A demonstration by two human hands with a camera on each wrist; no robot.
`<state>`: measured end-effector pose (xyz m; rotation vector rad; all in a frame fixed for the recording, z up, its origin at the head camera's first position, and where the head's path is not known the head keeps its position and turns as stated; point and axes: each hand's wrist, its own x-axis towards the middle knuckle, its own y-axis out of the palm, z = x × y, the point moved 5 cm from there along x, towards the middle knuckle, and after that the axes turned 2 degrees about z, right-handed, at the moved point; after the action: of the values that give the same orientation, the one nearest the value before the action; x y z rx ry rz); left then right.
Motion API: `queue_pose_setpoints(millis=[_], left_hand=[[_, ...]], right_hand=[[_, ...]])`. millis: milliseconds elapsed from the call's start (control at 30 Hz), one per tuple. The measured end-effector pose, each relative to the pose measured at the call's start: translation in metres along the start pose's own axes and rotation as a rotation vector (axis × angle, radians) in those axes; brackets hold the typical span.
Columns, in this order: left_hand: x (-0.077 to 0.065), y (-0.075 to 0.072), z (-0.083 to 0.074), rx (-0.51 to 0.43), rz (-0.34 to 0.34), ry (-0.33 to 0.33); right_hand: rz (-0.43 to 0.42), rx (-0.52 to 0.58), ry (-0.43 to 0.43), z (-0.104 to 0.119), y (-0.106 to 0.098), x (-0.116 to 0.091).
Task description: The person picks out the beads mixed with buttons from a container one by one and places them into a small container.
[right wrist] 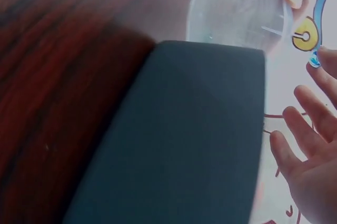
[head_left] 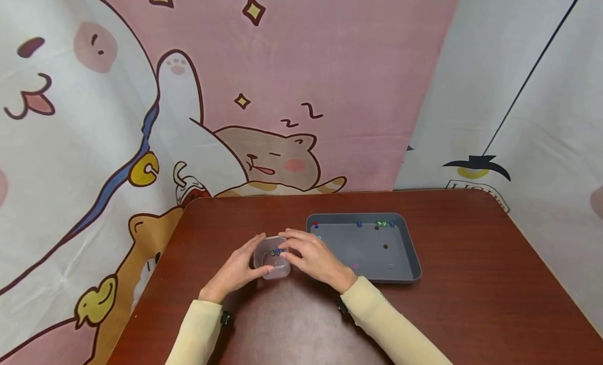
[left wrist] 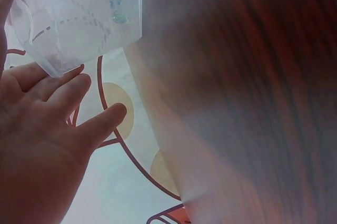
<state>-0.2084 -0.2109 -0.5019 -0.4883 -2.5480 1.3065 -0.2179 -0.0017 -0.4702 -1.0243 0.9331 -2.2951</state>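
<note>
A clear plastic container point(head_left: 278, 271) stands on the table left of the grey tray, with small blue and green beads point(head_left: 277, 252) inside. My left hand point(head_left: 237, 268) holds its left side, fingers behind and thumb in front. In the left wrist view, the lower fingers of the left hand point(left wrist: 52, 124) spread beneath the container point(left wrist: 79, 39), the lowest one clear of it. Over the container's right rim is my right hand point(head_left: 313, 254). Between its thumb and index finger it pinches a shiny blue bead point(right wrist: 314, 59), while the other fingers are extended.
The shallow grey tray point(head_left: 363, 247) lies just right of the container, beneath the right forearm's far side. Several beads are scattered in it, among them a green bead point(head_left: 382, 224), a pink ring point(head_left: 356, 266) and a brown bead point(head_left: 385, 246). A printed cloth point(head_left: 353, 92) hangs behind the table.
</note>
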Motion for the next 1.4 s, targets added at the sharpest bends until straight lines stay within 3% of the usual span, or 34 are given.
queue_pose_setpoints(millis=[333, 767, 1000, 1400], left_hand=[[0.0, 0.001, 0.001, 0.002, -0.004, 0.007], [0.001, 0.002, 0.001, 0.009, -0.001, 0.005], [-0.001, 0.0, 0.0, -0.014, 0.009, -0.03], [-0.001, 0.001, 0.0, -0.025, 0.019, -0.065]], right_hand=[[0.08, -0.049, 0.014, -0.007, 0.014, 0.001], [0.096, -0.068, 0.028, -0.009, 0.014, -0.002], [0.093, -0.062, 0.076, -0.009, -0.003, -0.011], [0.018, -0.11, 0.135, -0.01, -0.045, -0.034]])
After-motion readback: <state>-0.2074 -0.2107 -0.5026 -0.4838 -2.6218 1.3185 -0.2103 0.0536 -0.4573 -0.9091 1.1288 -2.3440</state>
